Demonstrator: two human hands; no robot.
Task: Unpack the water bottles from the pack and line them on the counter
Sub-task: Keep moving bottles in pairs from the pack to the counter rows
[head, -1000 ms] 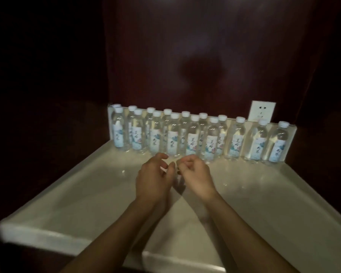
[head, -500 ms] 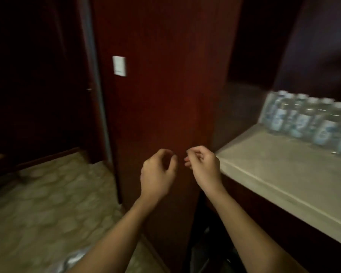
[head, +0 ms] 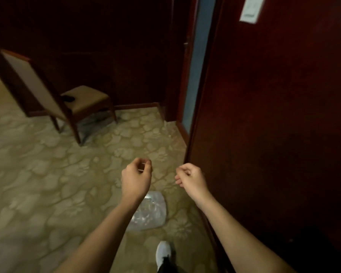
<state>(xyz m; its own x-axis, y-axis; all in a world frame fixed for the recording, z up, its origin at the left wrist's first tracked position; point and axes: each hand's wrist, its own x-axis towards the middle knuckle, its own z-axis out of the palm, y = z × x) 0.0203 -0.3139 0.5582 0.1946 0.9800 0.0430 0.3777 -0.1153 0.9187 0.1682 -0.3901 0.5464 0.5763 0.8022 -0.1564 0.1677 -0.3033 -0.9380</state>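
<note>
Pack: the clear plastic wrap (head: 149,212) lies crumpled on the patterned carpet (head: 37,184), below your left forearm, just ahead of your white shoe (head: 163,252).
Left hand (head: 136,179): raised over the carpet, fingers curled loosely, nothing in them.
Right hand (head: 192,179): level with the left and well apart from it, fingers curled loosely, holding nothing.
Right side: a dark red wood panel (head: 274,125) carrying a white switch plate (head: 251,8).
Far left: a wooden chair (head: 53,91) with a tan seat, by the wall.
</note>
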